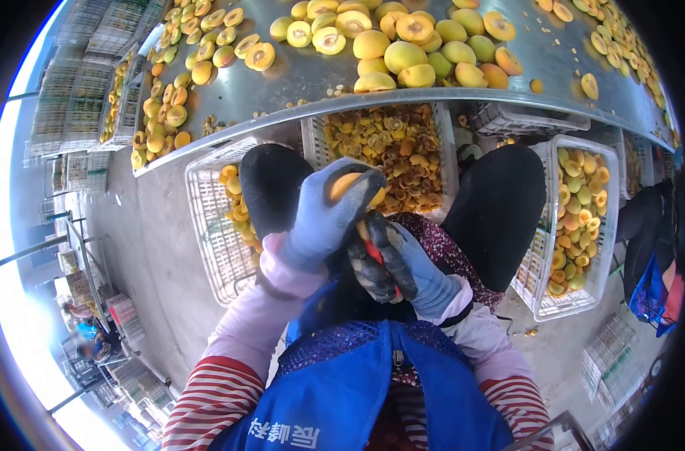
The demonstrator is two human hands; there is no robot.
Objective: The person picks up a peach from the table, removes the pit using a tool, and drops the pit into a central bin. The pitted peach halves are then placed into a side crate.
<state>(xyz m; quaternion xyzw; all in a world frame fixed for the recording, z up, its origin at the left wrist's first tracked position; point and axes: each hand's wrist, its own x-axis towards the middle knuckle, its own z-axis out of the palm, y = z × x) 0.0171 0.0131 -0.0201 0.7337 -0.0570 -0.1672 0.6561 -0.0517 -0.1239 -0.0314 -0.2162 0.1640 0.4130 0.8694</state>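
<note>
My left hand [327,214], in a blue-grey glove with dark fingertips, is closed around a yellow peach [345,186] in front of my lap. Just below and to the right, my right hand [402,263], gloved the same way, is wrapped round a red-handled tool [373,252]. Fingers hide most of the tool, so its working end cannot be made out. The two hands are close together. Beneath them, between my knees, a white crate [449,161] holds brownish-yellow fruit scraps [387,150].
A metal table [312,71] ahead carries piles of whole and halved peaches [414,56]. Crates of fruit stand at my left [207,225] and right [609,248]. A neighbouring person's leg [643,233] is at far right. Stacked crates [72,98] line the left.
</note>
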